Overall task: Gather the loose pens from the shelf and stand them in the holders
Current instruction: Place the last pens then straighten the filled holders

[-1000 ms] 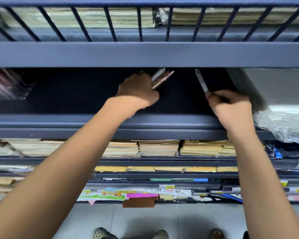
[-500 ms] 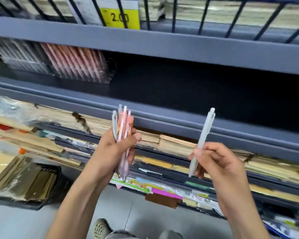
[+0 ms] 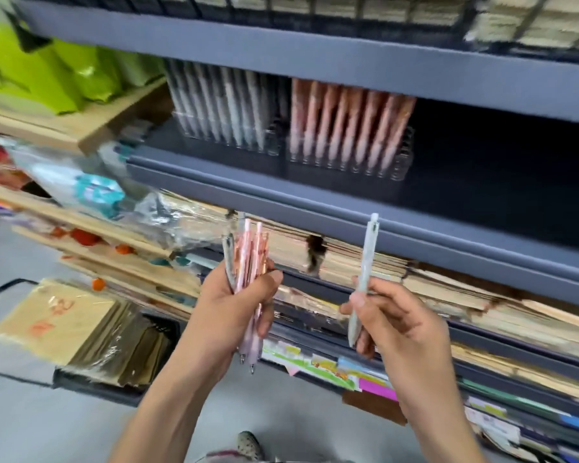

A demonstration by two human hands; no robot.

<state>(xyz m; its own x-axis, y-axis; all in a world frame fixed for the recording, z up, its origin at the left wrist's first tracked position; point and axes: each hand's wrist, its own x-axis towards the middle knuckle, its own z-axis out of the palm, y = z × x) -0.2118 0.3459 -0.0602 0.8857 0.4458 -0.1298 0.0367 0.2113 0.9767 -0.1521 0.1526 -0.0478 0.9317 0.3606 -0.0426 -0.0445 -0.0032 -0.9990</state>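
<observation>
L hand (image 3: 229, 315) w/ pens (image 3: 249, 262), R hand (image 3: 405, 325)

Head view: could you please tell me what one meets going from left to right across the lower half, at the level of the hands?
Wrapped stack of brown envelopes → left hand gripping a bundle of pens → right hand holding one grey pen.

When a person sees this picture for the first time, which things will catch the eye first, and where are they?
First the two hands in the near middle: the left hand grips a bundle of mostly pink pens upright, and the right hand pinches a single grey pen. Behind them, on the dark shelf, a grey row of pens and a pink row of pens stand in clear holders.
</observation>
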